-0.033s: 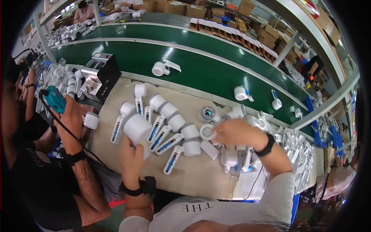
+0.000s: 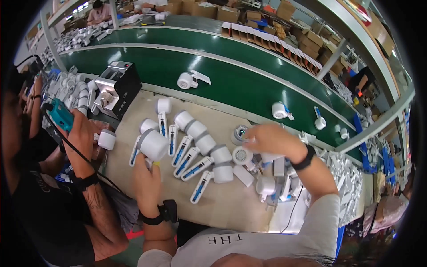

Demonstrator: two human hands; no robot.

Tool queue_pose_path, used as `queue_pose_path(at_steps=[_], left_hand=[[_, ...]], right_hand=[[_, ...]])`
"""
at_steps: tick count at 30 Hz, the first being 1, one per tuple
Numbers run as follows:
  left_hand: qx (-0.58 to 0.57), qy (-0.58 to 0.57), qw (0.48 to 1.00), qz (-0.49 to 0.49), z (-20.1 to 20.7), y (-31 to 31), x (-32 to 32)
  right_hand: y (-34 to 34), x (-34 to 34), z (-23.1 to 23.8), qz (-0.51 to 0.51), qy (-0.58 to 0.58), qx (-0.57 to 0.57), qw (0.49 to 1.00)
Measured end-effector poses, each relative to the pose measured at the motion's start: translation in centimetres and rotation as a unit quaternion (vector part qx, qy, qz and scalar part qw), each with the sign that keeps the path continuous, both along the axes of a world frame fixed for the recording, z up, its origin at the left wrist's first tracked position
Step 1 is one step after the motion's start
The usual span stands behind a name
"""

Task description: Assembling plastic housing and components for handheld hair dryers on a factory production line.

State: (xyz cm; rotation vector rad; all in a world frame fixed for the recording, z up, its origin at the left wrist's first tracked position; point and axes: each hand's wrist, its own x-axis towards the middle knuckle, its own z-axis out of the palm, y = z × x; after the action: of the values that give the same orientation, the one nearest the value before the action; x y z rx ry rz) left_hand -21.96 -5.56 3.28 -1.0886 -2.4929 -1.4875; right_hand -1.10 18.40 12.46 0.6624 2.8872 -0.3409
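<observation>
My left hand is closed at the lower end of a white handheld device with a thick drum-shaped head and grey rim; its handle is hidden by the hand. Beside it stand several similar devices, such as one with a slim blue-striped handle. My right hand reaches over the parts on the right, slightly blurred. Its fingertips are at the edge of an open round head with electronics showing inside. Just below lies a head with a round perforated grille. Whether the right fingers grip anything cannot be made out.
A black-and-silver bench machine stands at the back left. Behind the table runs a green conveyor belt carrying several devices. White parts are heaped at the right. A co-worker's hand holds a teal power tool at left.
My left hand has shifted the device slightly left and away from me, toward the neighbouring devices. The right hand has moved from beside the grille to the open round head.
</observation>
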Motion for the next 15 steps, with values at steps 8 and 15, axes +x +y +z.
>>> queue_pose_path(at_steps=[8,15], left_hand=[[-0.222,0.08,0.969,0.071,-4.4,1.8,-2.8],[-0.201,0.041,0.975,0.081,-4.2,1.4,-3.1]], right_hand=[[16.3,-21.5,-11.5,-0.06,0.211,0.023,0.975],[15.8,-26.4,-12.0,-0.159,0.16,0.071,0.972]])
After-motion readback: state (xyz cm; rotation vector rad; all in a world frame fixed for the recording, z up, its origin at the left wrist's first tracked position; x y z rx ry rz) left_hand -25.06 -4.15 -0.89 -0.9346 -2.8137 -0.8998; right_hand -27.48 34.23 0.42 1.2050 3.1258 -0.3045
